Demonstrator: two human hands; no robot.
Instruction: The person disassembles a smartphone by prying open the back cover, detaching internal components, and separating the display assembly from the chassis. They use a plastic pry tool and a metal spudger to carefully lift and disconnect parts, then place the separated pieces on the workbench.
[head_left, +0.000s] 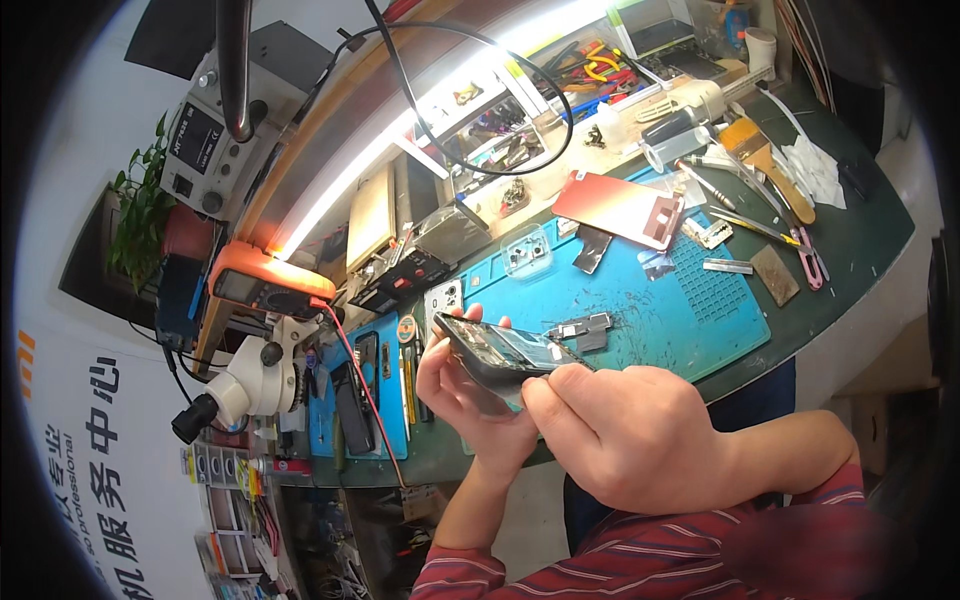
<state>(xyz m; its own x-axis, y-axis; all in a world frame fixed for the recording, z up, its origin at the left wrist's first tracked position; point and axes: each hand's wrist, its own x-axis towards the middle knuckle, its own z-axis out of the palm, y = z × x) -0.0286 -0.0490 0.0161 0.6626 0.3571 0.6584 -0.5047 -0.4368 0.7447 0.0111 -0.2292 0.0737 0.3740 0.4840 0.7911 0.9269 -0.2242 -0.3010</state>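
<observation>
My left hand (445, 390) cradles an opened black smartphone (505, 350), its fingers curled round the far end, the inner parts facing up. My right hand (630, 430) is closed on the phone's near corner, with thumb and bent fingers pressed there; whether it also pinches a small part is hidden. Behind the phone, dark loose phone parts (585, 330) lie on the blue silicone mat (720, 330). Farther back on it are a red phone back panel (620, 208) and a clear box of small parts (525, 250).
A white microscope (255, 375) and orange multimeter (240, 270) stand left, near more phones (355, 400). Pink-handled scissors (810, 270), a wide brush (760, 150) and tweezers lie right on the green bench (860, 240). A metal arm (235, 90) and black cable loop hang overhead.
</observation>
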